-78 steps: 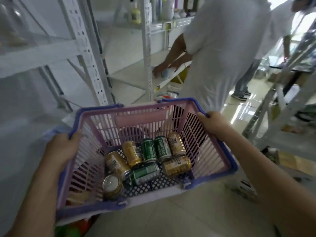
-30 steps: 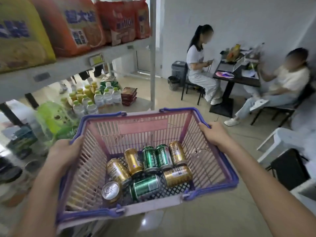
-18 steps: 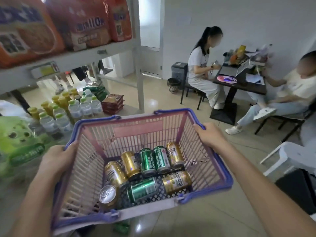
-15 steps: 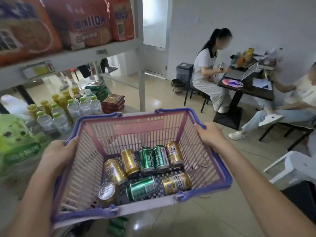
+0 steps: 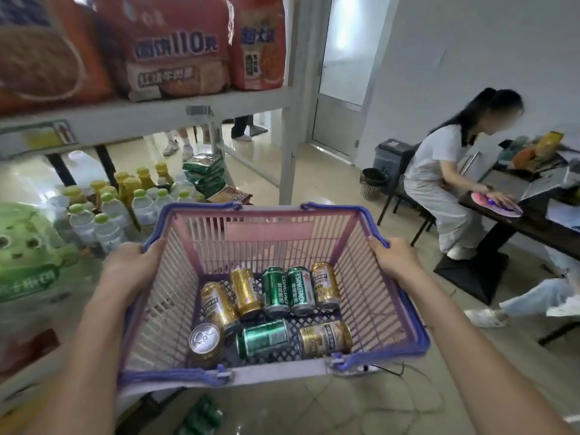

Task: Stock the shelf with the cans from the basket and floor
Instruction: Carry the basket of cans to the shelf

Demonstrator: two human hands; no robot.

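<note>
Eight cans (image 5: 273, 309) lie loose in the basket (image 5: 392, 340), gripped at its rims by left hand (image 5: 131, 271) and right hand (image 5: 395, 262); tilting would likely roll them together.

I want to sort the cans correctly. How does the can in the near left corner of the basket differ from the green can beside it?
The corner can is gold and stands nearly upright, showing its silver top; the green can lies on its side, showing its label. The corner can rests by the left wall of the basket; the green can lies mid-floor. Both look like similar drink cans.
</note>
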